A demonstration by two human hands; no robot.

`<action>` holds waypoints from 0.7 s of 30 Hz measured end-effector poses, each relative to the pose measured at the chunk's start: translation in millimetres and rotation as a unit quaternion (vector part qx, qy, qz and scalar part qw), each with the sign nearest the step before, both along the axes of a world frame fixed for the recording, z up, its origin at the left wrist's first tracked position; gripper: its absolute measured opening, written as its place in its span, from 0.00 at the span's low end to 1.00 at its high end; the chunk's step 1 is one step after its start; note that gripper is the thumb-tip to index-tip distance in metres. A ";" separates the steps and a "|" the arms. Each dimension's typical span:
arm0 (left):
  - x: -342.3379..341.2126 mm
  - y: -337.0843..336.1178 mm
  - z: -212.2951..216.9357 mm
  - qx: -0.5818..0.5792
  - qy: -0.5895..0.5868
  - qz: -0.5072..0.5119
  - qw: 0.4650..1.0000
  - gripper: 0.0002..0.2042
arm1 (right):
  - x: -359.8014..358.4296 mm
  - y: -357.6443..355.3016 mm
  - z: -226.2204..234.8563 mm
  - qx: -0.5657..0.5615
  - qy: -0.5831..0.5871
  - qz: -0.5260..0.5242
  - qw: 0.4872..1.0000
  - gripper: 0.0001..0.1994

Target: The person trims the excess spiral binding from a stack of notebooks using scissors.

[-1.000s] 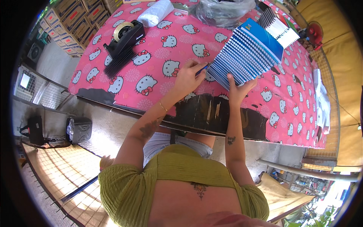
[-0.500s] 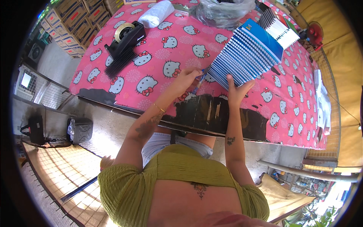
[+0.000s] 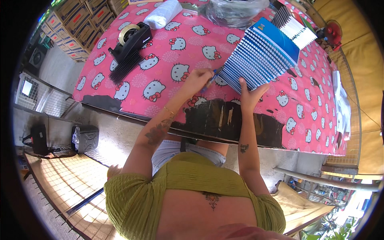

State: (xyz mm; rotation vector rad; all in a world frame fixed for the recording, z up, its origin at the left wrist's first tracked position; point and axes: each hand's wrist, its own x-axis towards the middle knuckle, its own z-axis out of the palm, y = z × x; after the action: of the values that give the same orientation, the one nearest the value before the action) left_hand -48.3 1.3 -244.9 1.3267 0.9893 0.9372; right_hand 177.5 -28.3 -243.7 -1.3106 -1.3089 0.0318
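A stack of blue-covered, spiral-bound notebooks [image 3: 276, 44] lies fanned on the table, its rows of white coils facing me. My right hand [image 3: 253, 96] holds the stack's near edge, thumb on top and the other fingers along the side. In my left hand [image 3: 199, 80] is a slim blue-handled hand tool [image 3: 216, 72]; its dark tip reaches the left corner of the notebooks. The fingers hide most of the tool, so its exact kind is unclear.
Left on the pink patterned table cover [image 3: 168, 52] are a black tape dispenser [image 3: 134, 40], black binding coils [image 3: 126, 68] and a white roll [image 3: 163, 14]. A clear plastic bag [image 3: 234, 12] sits at the back. More coil-bound books [image 3: 294, 30] lie behind the stack.
My left hand has shifted slightly up, and the tool in it has turned a little at the notebooks' corner. My right hand keeps its hold on the stack.
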 end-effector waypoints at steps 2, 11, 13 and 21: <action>5.6 -3.5 3.7 0.077 0.041 0.040 0.995 0.15 | 1.2 -0.2 -0.3 -0.001 -0.003 0.004 1.000 0.49; 15.2 -20.3 19.7 -0.153 -0.174 0.036 0.972 0.15 | 1.1 -0.2 -2.9 -0.012 -0.018 -0.014 1.000 0.52; 16.0 -17.7 15.6 -0.164 -0.189 0.035 0.968 0.15 | 0.9 0.0 -3.8 -0.017 -0.010 -0.013 1.000 0.52; 24.9 -25.5 5.6 0.375 0.238 0.168 0.880 0.14 | 1.3 -4.4 -0.3 -0.013 -0.044 -0.019 0.999 0.54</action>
State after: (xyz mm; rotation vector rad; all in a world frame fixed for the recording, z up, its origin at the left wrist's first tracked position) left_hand -23.4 -24.2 -239.3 2.1558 1.3251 1.3771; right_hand 178.8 -32.7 -244.0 -1.3717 -1.3615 -0.0368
